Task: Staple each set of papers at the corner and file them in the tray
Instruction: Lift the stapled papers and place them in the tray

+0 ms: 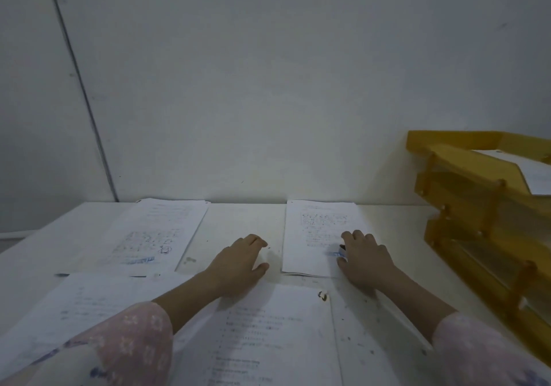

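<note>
Four sets of printed papers lie on the white table: far left (155, 230), far right (316, 233), near left (74, 311) and near centre (268, 341). My left hand (238, 263) rests palm down on the bare table between the two far sets, fingers loosely curled and holding nothing. My right hand (366, 260) lies palm down on the lower right corner of the far right set. A small dark and blue thing (341, 250) peeks out under its index finger; what it is cannot be told. The yellow stacked tray (465, 206) stands at the right.
The tray's top tier holds white sheets (536, 174). A small dark curled bit (322, 295) sits at the top right corner of the near centre set. A wall rises right behind the table's far edge. Pink patterned sleeves cover both forearms.
</note>
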